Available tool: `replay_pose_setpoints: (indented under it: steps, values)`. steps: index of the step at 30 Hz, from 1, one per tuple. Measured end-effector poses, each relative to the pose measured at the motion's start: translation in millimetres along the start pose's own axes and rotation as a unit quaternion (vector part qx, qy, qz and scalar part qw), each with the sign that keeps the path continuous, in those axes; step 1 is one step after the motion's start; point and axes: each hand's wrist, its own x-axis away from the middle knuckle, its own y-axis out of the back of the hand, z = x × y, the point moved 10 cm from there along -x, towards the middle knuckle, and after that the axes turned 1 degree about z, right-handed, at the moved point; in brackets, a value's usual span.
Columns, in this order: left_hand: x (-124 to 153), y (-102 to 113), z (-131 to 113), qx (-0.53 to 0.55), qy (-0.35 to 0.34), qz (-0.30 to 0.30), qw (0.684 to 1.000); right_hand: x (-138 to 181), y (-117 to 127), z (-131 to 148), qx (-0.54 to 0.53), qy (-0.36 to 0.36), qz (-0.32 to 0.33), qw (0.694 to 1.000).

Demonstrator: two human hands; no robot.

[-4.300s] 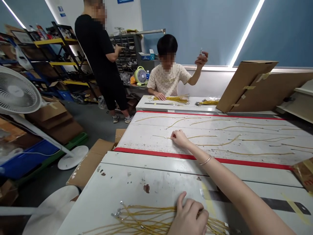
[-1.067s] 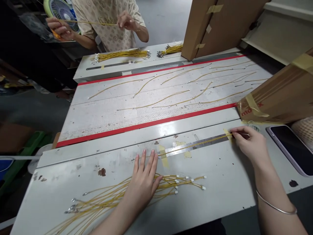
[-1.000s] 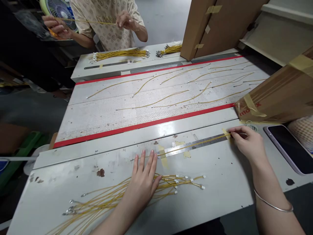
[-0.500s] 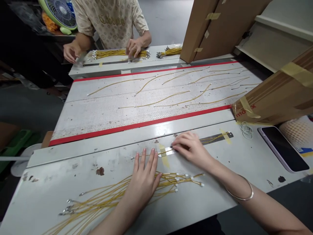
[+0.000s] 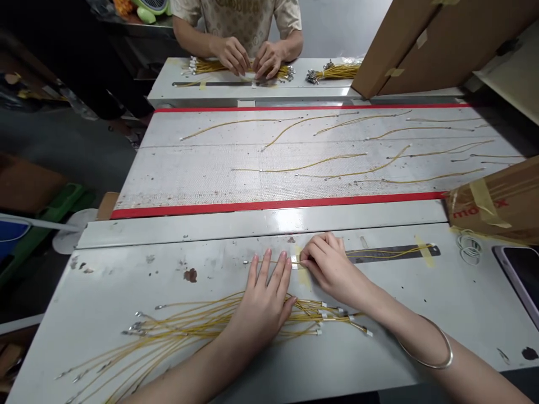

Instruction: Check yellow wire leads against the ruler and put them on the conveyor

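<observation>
My left hand [image 5: 261,300] lies flat with fingers stretched out, its fingertips pressing a single yellow wire [image 5: 379,254] that runs along a metal ruler [image 5: 396,252] taped to the grey table [image 5: 126,280]. Its palm rests on a loose bundle of yellow wires [image 5: 185,331]. My right hand [image 5: 330,266] pinches a small white label [image 5: 293,262] on that single wire, right beside my left fingertips.
A white belt [image 5: 193,174] with red edges carries several single yellow wires. Across it a person's hands [image 5: 248,56] rest on another wire bundle. Cardboard boxes [image 5: 492,202] stand at right, with wire rings [image 5: 467,249] and a phone [image 5: 522,275] near them.
My right hand slid left along the wire from the ruler's right end to the label near my left fingertips. My left hand stayed flat. The person opposite lowered both hands onto their bundle.
</observation>
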Motion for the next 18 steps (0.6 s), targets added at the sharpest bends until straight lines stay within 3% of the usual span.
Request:
replay_pose_setpoints:
  steps: [18]
  values:
    - [3.6,-3.0,4.0,0.035,0.020,0.007,0.999,1.2,-2.5,-1.8,-0.001,-0.009,0.022,1.000]
